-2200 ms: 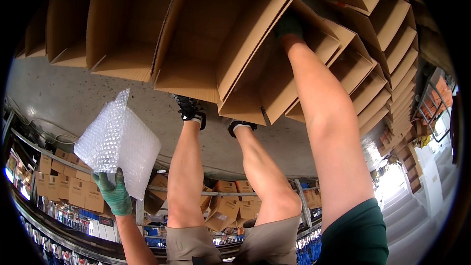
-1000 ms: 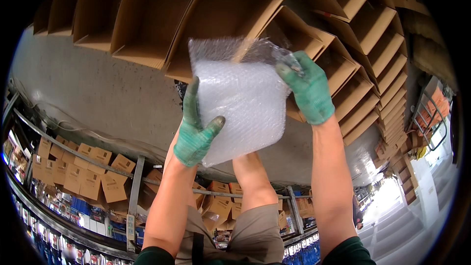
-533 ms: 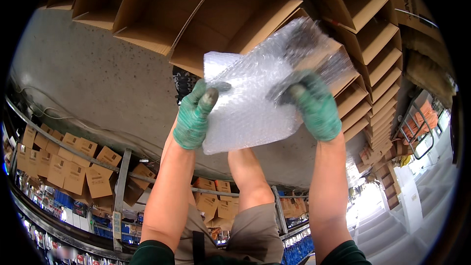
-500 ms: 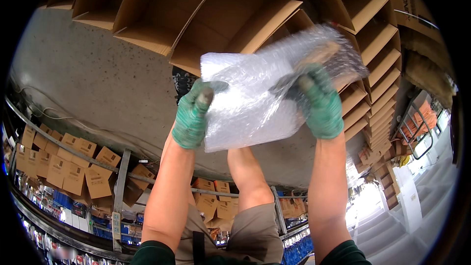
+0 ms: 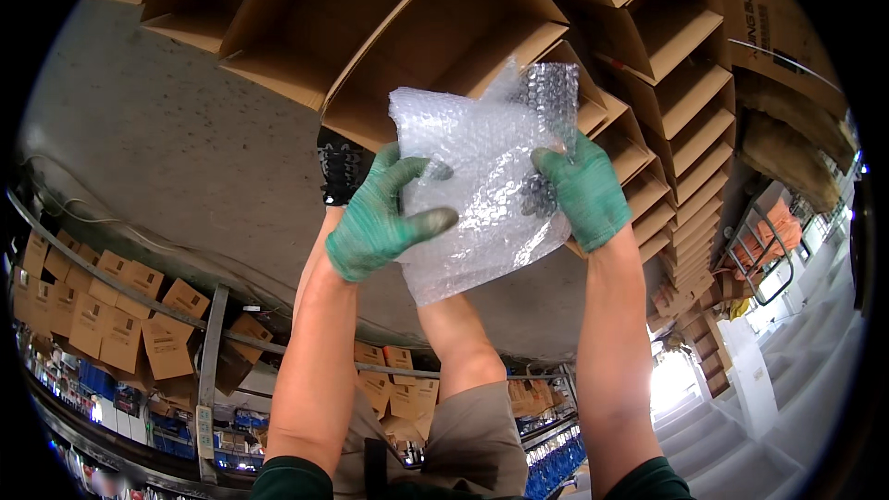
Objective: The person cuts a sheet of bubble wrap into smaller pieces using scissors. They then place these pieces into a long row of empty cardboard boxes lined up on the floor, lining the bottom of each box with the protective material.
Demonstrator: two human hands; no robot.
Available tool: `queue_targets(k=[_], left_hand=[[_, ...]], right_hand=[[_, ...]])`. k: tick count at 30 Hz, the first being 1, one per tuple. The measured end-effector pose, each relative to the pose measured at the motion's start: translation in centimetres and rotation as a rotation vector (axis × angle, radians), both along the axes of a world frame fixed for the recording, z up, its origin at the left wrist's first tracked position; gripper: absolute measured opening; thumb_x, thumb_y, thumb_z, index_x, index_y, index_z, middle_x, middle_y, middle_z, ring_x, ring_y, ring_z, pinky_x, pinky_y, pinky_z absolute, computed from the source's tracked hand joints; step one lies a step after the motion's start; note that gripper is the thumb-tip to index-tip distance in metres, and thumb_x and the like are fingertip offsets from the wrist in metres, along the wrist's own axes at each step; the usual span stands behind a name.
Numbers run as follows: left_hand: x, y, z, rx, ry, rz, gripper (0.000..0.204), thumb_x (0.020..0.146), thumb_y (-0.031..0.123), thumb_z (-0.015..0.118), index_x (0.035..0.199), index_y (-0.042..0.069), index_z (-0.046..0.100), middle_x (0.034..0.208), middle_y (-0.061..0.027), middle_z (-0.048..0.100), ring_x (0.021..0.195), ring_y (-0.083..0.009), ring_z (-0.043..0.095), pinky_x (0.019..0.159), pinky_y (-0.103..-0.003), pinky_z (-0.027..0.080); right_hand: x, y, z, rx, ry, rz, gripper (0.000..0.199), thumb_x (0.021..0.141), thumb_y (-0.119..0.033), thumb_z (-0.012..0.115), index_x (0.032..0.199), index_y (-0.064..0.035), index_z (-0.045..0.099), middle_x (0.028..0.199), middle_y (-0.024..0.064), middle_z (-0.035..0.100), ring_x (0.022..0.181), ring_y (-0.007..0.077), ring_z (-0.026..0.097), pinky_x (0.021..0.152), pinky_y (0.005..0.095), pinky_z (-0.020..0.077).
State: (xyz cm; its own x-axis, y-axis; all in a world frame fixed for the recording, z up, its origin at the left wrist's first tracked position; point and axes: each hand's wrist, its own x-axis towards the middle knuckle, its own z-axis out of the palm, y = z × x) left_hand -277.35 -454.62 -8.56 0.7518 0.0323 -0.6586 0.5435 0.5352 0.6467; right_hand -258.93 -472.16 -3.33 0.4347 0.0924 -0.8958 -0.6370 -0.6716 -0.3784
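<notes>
Half a second ago the far-right part of the light, see-through bubble-wrap sheet streamed out to the right in a blur; now it stands up, creased, close beside the right hand, which wears a green knitted glove. At the earliest moment the left hand, gloved alike, held the wrap alone at the left, over the grey concrete floor; now the wrap is between both hands, in front of the open brown cardboard boxes. The right grip is closed on its right side, thumb on the near face. The left grip lies along its left edge, thumb and forefinger well apart; the forefinger's tip shows only through film, the other fingers are partly hidden, and how firmly it holds cannot be told. The wrap covers the right foot, while the black patterned shoe shows only in part beside the box edge. The farthest boxes are cut off by the dark rim. Open floor stretches to the left, up to the grey metal frame; ahead and to the right, box edges crowd close.
</notes>
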Motion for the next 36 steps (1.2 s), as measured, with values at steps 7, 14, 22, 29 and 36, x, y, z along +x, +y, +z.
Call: queue_targets(k=[7,14,22,29,36], left_hand=[[-0.2,0.3,-0.9,-0.176,0.217,0.161,0.041,0.102,0.035,0.060,0.124,0.000,0.062,0.112,-0.0069,0.066,0.104,-0.0150,0.059,0.097,-0.032,0.047],[0.7,0.4,-0.1,-0.228,0.199,0.270,0.049,0.101,0.046,0.059,0.120,0.002,0.066,0.113,-0.0072,0.066,0.104,-0.0164,0.059,0.098,-0.033,0.046],[0.7,0.7,0.2,-0.129,0.022,0.123,0.050,0.095,0.045,0.068,0.102,-0.004,0.075,0.131,-0.0070,0.051,0.120,-0.0200,0.052,0.106,-0.036,0.041],[1.0,-0.2,0.2,-0.102,-0.005,0.172,0.052,0.096,0.045,0.069,0.115,-0.004,0.070,0.127,-0.0069,0.055,0.116,-0.0180,0.054,0.103,-0.034,0.043],[0.4,-0.9,-1.2,-0.216,0.220,0.426,0.060,0.095,0.051,0.068,0.127,0.000,0.062,0.109,-0.0057,0.063,0.101,-0.0156,0.058,0.090,-0.030,0.049]], right_hand=[[-1.7,-1.2,1.8,0.319,-0.227,-0.127,0.067,0.098,-0.019,0.065,0.155,-0.0025,0.034,0.117,0.0111,0.068,0.100,0.0189,0.066,0.087,0.0342,0.0554],[-1.4,-1.3,3.9,0.190,-0.076,0.157,0.070,0.083,-0.009,0.081,0.147,-0.0104,0.052,0.144,0.0100,0.054,0.126,0.0205,0.054,0.105,0.0309,0.0460],[0.0,-1.2,5.6,-0.116,-0.632,1.018,0.057,0.081,-0.022,0.082,0.134,-0.0122,0.064,0.146,0.0117,0.048,0.123,0.0269,0.056,0.110,0.0421,0.0451],[-0.1,2.2,2.9,0.165,-0.818,1.286,0.035,0.077,-0.020,0.079,0.109,-0.0080,0.072,0.105,0.0103,0.065,0.093,0.0284,0.063,0.086,0.0444,0.0504],[-1.4,1.5,5.0,0.469,-0.763,1.053,0.033,0.075,-0.002,0.074,0.106,-0.0041,0.064,0.100,0.0128,0.068,0.086,0.0285,0.068,0.067,0.0375,0.0557]])
